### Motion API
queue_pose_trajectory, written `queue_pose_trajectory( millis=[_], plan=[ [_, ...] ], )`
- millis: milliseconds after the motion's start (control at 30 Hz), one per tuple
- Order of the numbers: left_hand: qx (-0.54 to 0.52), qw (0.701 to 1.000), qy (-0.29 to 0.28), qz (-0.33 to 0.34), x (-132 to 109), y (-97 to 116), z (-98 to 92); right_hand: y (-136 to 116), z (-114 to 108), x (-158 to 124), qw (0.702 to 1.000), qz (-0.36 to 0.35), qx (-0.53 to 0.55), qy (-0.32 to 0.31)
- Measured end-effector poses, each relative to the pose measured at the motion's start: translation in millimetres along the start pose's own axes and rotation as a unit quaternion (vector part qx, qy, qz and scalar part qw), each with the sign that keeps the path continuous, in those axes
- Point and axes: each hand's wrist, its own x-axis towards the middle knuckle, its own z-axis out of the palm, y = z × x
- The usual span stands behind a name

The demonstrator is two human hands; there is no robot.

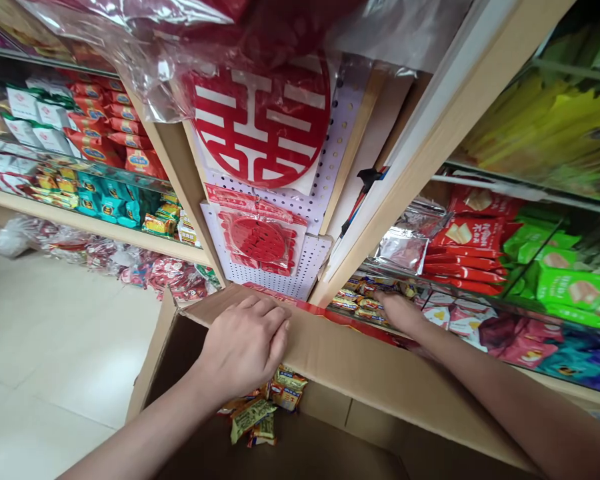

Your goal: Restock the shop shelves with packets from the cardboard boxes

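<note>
A cardboard box [360, 353] stands open below me, its far flap raised against the shelving. My left hand [247, 340] is closed over the top edge of that flap, knuckles up. Inside the box, under my left wrist, lies a small heap of yellow-and-gold wrapped snacks [253, 417]. Past the flap, my right hand [403, 312] reaches into a low shelf compartment. Its fingertips are among small wrapped snacks [357, 303] in yellow, white and blue packaging, and they are too hidden to show a grip.
Red packets [467, 257] and green packets [573, 287] fill shelves at the right. A wooden upright [430, 147] stands between the compartments. Red paper-cut decorations [265, 127] hang on a pegboard ahead. Bagged goods [175, 277] lie on the tiled floor under the left shelves.
</note>
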Motion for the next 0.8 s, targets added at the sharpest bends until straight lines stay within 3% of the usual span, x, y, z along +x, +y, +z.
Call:
queue_pose_trajectory(
  millis=[333,500,567,700,800],
  plan=[
    [0.007,1.000,0.004,0.004,0.4,-1.8,0.9,-16.6,-41.6,-9.1,0.997,0.081,-0.005,0.018],
    [0.000,1.000,0.003,0.000,-0.9,-1.1,1.4,-28.4,-52.2,-19.9,0.993,0.120,-0.006,0.021],
    [-0.005,1.000,0.003,-0.004,-1.1,-1.0,1.5,-33.5,-51.8,-20.8,0.995,0.093,0.020,0.026],
    [-0.003,1.000,0.005,-0.006,0.1,-1.2,1.5,-41.8,-39.7,-9.3,0.991,-0.065,0.099,0.053],
    [-0.006,1.000,0.007,-0.007,1.0,-1.3,1.2,-43.0,-28.5,6.4,0.993,-0.069,0.084,0.048]
  ],
)
